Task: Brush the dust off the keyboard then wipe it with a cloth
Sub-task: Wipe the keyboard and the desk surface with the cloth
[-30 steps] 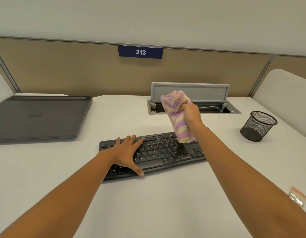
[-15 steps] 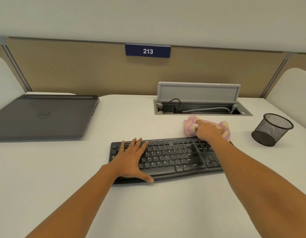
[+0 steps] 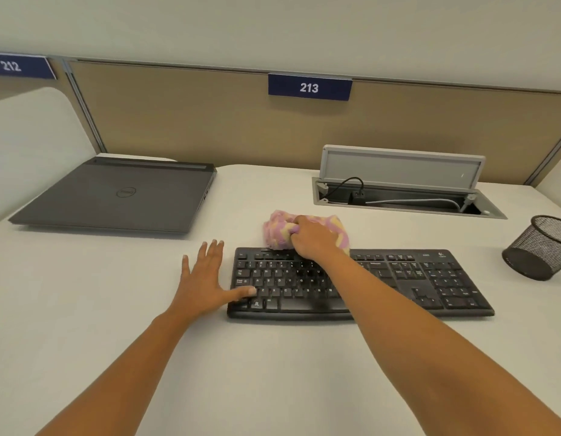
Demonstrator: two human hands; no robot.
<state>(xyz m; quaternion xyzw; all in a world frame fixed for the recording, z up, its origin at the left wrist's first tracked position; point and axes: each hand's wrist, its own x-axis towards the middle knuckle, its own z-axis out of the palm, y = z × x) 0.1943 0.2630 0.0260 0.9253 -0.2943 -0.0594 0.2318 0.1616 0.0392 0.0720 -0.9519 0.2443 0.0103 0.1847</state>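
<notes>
Near the closed laptop (image 3: 121, 196), our left hand (image 3: 203, 280) has slid off the keys onto the desk (image 3: 272, 372). Its fingers are straight and spread, and only the thumb touches the lower-left corner of the keyboard (image 3: 430, 284), which lies flat mid-desk. Our right hand (image 3: 313, 239), fingers curled tight round the bunched cloth (image 3: 277, 229), has swept leftward along the top row. We judge the wiping under way.

Keyboard (image 3: 430, 278), cloth (image 3: 276, 231), laptop (image 3: 115, 196), mesh cup (image 3: 538, 250): one each
</notes>
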